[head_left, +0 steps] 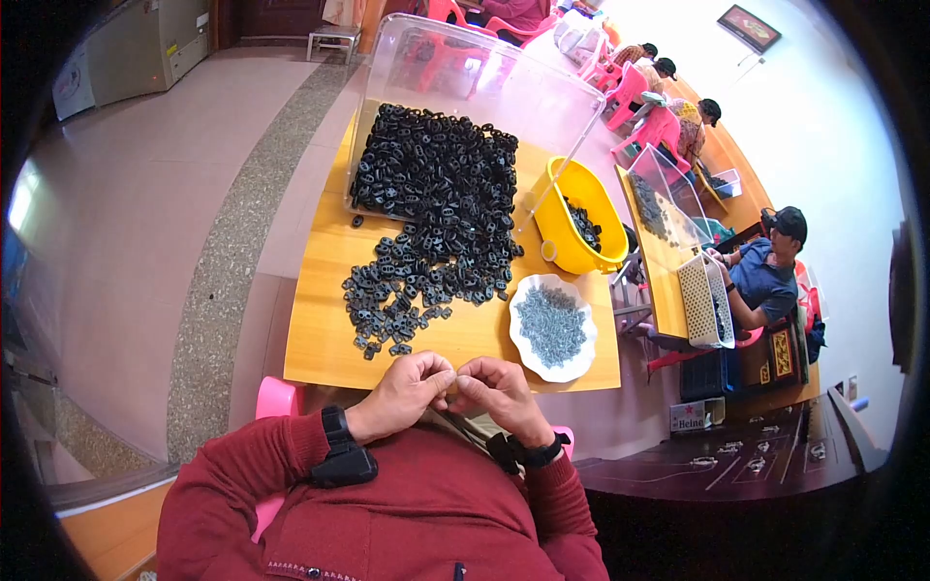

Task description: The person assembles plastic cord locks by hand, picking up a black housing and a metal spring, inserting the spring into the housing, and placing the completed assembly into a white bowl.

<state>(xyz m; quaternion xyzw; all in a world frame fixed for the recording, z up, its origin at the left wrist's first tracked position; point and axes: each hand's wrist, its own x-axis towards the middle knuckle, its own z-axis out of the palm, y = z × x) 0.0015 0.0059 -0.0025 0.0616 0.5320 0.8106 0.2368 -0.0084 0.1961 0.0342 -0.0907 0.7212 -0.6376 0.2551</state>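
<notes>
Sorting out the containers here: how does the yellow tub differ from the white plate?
The yellow tub is deep and oval, with few dark pieces at its bottom; the white plate is shallow, scallop-edged, heaped with small grey metal bits. Both sit on the wooden table, right of the black parts pile.

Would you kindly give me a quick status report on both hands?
Left hand and right hand pinched together at table edge. Held piece hidden. Black parts pile ahead.

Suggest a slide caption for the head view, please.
Both hands, left hand and right hand, meet beside black plastic parts and a white dish.
</notes>
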